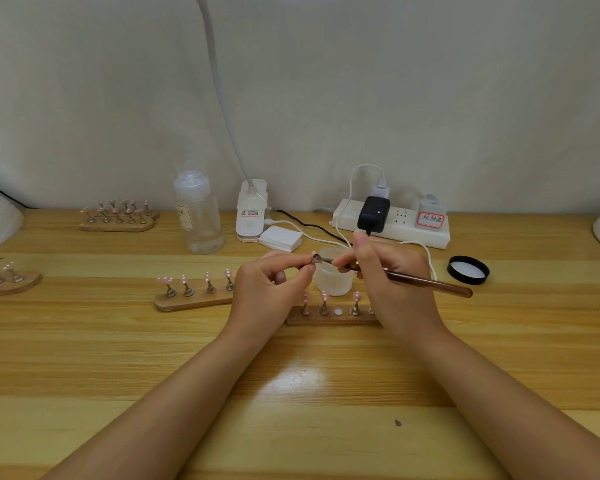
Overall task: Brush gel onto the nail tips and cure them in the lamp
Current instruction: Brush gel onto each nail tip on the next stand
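Across the wooden table (pixel 84 341), at about twelve o'clock from our hands, stood the gooseneck lamp (pixel 252 209) on its white base, with a clear bottle (pixel 198 216) at eleven holding a shallow layer of clear liquid. At one o'clock lay the power strip (pixel 395 223) with a black adapter (pixel 373 213) plugged in. A frosted jar (pixel 335 275) sat open just behind our hands; we could not make out its contents. Its black lid (pixel 468 270) lay at three o'clock, well apart. Two wooden holders (pixel 187 301) of pink nail tips stood near the hands, the nearer one (pixel 326 315) partly hidden by our wrists. Our left hand (pixel 267 289) pinched one nail tip (pixel 314 258) on its stand between thumb and forefinger. Our right hand (pixel 388 271) gripped the brush (pixel 426 281), its tip touching that nail tip. White domed shapes at nine and three were cut off by the frame.
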Available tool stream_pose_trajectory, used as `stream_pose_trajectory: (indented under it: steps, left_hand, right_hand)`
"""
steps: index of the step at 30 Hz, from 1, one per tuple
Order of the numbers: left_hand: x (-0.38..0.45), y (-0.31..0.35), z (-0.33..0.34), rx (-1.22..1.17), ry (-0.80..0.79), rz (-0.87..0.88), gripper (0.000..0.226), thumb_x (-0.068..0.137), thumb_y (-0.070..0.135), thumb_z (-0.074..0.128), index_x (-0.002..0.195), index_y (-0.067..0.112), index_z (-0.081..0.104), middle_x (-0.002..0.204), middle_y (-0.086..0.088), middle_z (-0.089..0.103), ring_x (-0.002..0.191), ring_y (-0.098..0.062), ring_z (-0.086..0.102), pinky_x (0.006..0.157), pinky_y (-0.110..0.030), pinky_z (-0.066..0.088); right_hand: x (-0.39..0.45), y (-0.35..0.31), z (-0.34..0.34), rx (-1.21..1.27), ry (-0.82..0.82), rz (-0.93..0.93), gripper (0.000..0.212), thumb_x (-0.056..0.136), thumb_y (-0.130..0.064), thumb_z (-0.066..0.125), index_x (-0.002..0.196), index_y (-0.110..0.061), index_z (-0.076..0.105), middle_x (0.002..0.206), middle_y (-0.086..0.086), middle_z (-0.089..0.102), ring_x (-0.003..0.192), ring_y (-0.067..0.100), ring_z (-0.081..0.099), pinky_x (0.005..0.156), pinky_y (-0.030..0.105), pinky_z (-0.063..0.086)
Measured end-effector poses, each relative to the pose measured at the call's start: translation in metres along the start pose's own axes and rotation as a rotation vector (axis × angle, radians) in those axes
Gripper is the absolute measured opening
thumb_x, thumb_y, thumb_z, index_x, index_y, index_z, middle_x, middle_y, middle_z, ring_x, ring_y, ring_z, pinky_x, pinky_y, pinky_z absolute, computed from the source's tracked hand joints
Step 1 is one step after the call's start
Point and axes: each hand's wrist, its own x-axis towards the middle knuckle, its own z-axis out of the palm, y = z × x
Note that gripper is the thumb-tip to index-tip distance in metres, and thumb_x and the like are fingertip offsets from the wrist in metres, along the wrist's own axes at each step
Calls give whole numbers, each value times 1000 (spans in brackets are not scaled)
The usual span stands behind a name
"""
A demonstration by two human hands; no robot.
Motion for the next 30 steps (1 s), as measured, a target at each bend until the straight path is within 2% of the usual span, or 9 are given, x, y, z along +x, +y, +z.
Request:
stream_pose_trajectory:
  steps: [8,13,16,18,23,27,30]
  left_hand:
    - [0,0,0,5,-7,-3,28,78,4,68,79,32,68,65,-1,58,47,0,41,52,-5,36]
    - [0,0,1,6,-8,6,28,78,3,68,81,31,68,62,-5,56,45,1,42,51,-4,35]
    - [0,0,1,-5,-6,-1,27,78,3,68,80,30,69,57,0,53,43,0,39,49,-4,35]
    - [0,-1,1,-9,-2,-7,27,78,3,68,81,29,69,56,3,52,43,-2,38,48,-5,35]
    - [-1,0,1,-22,-1,-15,25,78,3,68,90,24,69,55,5,51,45,-3,36,48,-4,35]
    - [-2,1,1,-41,-2,-15,26,78,2,68,87,26,69,55,12,54,50,-10,34,46,-5,37]
    - [-2,2,1,-44,-14,-7,26,78,1,67,89,25,69,61,4,56,48,-6,35,45,-3,37]
  right_hand:
    - [-1,0,-2,121,73,59,40,89,-32,43,60,-20,67,54,-15,64,57,0,60,52,7,41]
    - [1,-1,0,31,38,8,35,91,-31,43,67,-22,68,64,-16,65,67,-3,61,61,9,43]
    - [2,-1,2,-7,-2,3,32,90,-32,43,70,-24,68,71,-13,67,74,1,63,68,22,52]
    - [1,-1,2,-11,-14,8,32,90,-32,44,70,-24,68,71,-13,67,74,2,64,71,26,53]
    - [-1,-1,0,41,-5,21,40,92,-30,44,65,-16,69,62,-14,65,66,1,63,63,10,45]
    - [-2,-1,-2,118,30,72,43,93,-34,44,60,-18,67,57,-13,65,59,1,61,58,8,42]
    - [-2,-1,-2,156,81,82,42,93,-34,44,61,-19,67,57,-14,65,58,-2,59,58,7,41]
